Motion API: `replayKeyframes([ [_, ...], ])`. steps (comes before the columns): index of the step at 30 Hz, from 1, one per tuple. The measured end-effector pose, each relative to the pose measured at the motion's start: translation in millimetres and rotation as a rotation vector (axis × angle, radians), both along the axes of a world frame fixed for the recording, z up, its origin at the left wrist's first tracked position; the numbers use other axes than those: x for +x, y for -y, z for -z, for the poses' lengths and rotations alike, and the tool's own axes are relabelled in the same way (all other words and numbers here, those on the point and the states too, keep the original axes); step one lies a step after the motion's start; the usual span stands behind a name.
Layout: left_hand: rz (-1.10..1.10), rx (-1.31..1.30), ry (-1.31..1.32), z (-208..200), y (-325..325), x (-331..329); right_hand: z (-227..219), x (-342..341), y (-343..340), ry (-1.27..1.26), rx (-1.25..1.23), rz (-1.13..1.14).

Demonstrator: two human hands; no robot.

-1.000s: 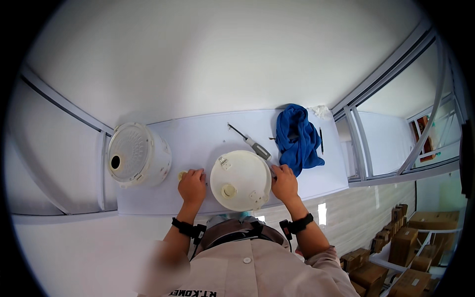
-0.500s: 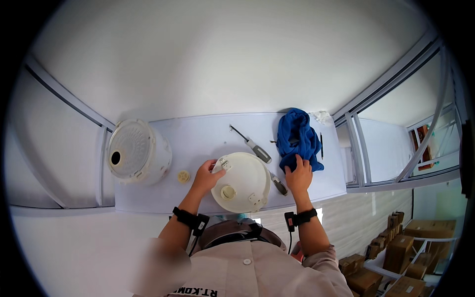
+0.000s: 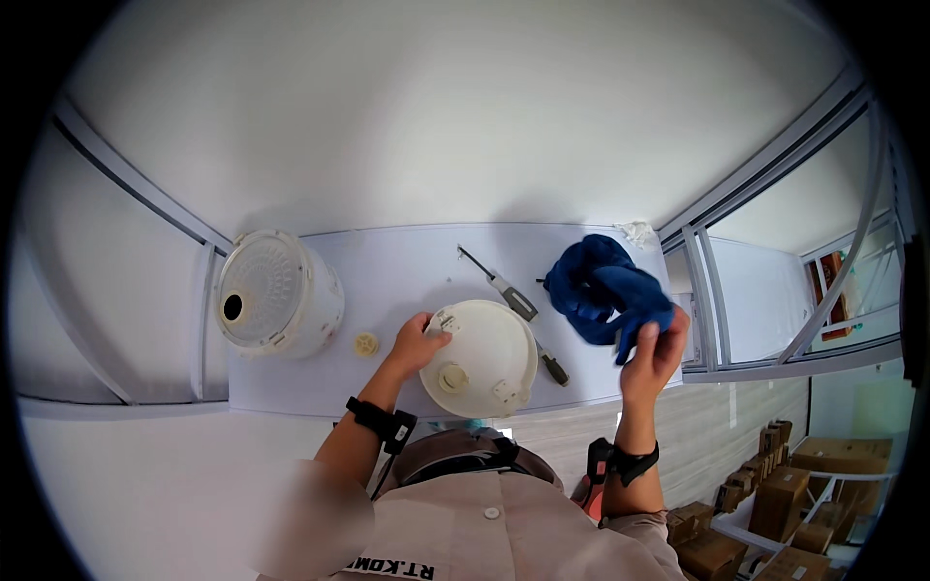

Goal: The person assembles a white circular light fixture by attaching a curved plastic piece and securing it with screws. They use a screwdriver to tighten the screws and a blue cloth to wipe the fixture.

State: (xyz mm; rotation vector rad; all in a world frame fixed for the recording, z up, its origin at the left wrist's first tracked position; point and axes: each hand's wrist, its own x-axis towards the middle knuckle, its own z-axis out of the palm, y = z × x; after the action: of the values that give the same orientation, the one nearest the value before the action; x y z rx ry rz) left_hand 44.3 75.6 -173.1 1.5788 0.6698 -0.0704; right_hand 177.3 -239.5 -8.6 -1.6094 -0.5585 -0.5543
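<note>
The crumpled cloth point(image 3: 593, 290) at right is deep blue, the round plastic lid point(image 3: 489, 351) cream, the round cap point(image 3: 365, 344) pale yellow, the left cylindrical tub point(image 3: 312, 300) white.

A pale surface point(image 3: 397, 276) carries, from left, a white drum-shaped container point(image 3: 315, 305), a small yellowish cap point(image 3: 365, 344), a round off-white cover point(image 3: 487, 349) near the front edge, a grey-handled screwdriver point(image 3: 511, 295) behind it, a dark-handled tool point(image 3: 554, 368) beside the cover, and a crumpled white scrap point(image 3: 636, 233) near the far right corner.
</note>
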Motion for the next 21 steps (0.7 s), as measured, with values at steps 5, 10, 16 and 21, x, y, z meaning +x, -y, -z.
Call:
replayKeyframes([
  [5, 0.012, -0.05, 0.05, 9, 1, -1, 17, -46, -49, 0.184, -0.486, -0.431],
  [10, 0.02, 0.08, 0.214, 11, 5, -9, 90, -55, -98, 0.176, -0.936, -0.567],
  [16, 0.029, 0.237, 0.242, -13, 15, -16, 103, -51, -104, 0.19, -1.085, -0.608],
  [21, 0.052, 0.379, 0.295, -28, 20, -16, 93, -52, -120, 0.305, -1.069, -0.405],
])
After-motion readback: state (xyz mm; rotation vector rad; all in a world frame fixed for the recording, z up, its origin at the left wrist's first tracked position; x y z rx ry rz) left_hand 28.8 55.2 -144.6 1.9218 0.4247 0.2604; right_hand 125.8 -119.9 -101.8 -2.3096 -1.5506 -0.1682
